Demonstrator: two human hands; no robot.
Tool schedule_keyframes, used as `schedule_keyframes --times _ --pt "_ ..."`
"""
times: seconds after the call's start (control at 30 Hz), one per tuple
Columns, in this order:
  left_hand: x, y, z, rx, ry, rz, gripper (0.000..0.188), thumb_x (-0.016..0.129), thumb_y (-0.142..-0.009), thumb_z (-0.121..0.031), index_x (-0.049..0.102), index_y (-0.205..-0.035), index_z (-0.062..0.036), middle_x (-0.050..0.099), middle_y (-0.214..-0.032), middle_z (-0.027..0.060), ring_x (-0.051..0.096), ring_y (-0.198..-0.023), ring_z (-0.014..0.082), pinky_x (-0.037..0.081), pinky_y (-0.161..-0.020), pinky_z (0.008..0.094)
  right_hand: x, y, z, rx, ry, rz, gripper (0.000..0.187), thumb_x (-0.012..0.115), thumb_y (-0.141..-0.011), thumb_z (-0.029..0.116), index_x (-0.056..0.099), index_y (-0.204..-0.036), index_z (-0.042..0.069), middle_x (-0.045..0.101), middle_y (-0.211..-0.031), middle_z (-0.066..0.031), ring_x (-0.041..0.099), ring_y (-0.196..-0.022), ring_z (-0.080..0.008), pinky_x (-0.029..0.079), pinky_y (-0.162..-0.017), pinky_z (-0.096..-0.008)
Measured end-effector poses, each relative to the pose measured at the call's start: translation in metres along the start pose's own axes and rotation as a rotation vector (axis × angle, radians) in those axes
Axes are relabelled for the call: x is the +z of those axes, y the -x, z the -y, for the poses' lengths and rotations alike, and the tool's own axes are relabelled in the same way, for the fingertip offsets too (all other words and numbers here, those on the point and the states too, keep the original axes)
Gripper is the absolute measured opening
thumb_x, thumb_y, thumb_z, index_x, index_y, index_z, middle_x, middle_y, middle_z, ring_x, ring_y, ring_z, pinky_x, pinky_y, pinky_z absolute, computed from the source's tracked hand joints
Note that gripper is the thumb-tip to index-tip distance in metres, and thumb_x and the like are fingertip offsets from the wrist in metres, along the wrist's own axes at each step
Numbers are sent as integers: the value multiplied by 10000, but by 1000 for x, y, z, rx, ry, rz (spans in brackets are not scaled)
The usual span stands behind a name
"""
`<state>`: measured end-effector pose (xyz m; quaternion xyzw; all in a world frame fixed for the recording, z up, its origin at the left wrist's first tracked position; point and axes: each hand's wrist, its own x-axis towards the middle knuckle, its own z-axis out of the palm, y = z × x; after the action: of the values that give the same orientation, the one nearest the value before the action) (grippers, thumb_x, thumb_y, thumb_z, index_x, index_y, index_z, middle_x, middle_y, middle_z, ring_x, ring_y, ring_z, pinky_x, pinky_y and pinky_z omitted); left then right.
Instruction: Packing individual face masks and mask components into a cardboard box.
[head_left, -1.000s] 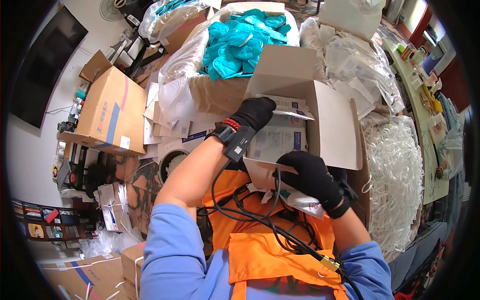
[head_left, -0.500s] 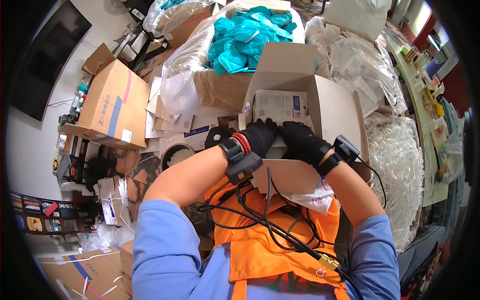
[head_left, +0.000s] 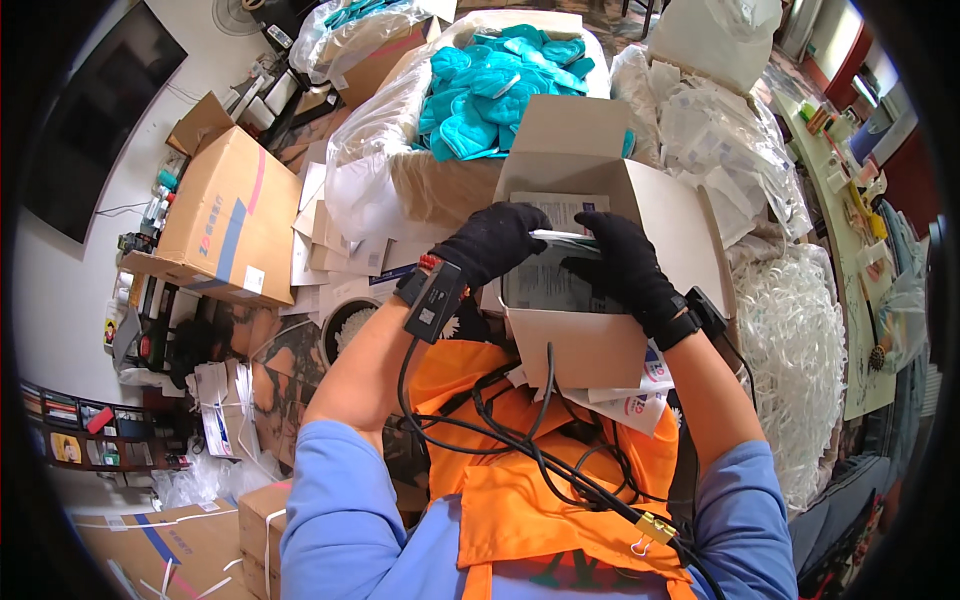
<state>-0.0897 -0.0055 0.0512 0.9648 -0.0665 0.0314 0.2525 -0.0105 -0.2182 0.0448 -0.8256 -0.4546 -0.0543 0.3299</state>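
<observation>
1. The step in hand looks like packing: both gloved hands press a clear packet [head_left: 550, 275] down into the open carton [head_left: 590, 345] on the lap.
2. Left hand [head_left: 492, 243] grips the packet's left edge; right hand [head_left: 625, 262] grips its right side, fingers curled over it.
3. The packet sits half inside the carton (flaps up).
4. Next, judging by this, calls for pushing it flat and letting go.

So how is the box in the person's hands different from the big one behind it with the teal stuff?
The small box is held at the lap, flaps open, with both gloved hands pushing a clear packet into it. The big box is much larger, plastic-lined, heaped with teal gloves, and untouched. Both are open brown cardboard.
</observation>
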Motion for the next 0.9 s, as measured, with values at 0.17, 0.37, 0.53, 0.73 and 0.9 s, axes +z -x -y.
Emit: schedule_keyframes --times 0.17,0.37,0.53,0.73,0.9 --pt "-17 1 -19 -210 382 -123 236 745 -795 -226 706 -950 -53 693 -790 77 646 -701 160 501 -678 301 -18 -7 5 153 -90 75 210 674 -835 228 654 -969 68 655 -824 -157 658 -824 -309 516 -726 -394" --pt "-43 2 -37 60 316 -314 321 681 -841 -371 705 -930 -63 684 -798 137 663 -727 296 508 -659 359 -59 -31 25 99 -197 249 209 634 -877 194 646 -988 18 658 -861 -191 648 -806 -322 510 -725 -376" --pt "-33 -1 -46 4 392 -197 215 642 -892 -241 695 -955 -42 696 -819 122 662 -725 198 502 -669 309 -49 -35 4 -36 -400 374 193 613 -898 154 650 -1026 14 682 -901 -166 639 -776 -268 508 -744 -350" --pt "-2 -5 -58 21 287 -496 239 623 -889 -264 691 -890 -34 666 -761 160 655 -716 315 498 -647 372 -28 -19 19 -35 -308 143 142 604 -871 143 676 -952 52 677 -850 -158 650 -776 -328 513 -709 -379" --pt "10 -11 -68 -52 310 -523 185 585 -896 -191 671 -867 -30 664 -747 149 650 -693 321 495 -616 379 -37 -11 37 -85 6 -60 79 607 -809 136 674 -827 97 650 -736 -121 637 -703 -334 505 -640 -394"
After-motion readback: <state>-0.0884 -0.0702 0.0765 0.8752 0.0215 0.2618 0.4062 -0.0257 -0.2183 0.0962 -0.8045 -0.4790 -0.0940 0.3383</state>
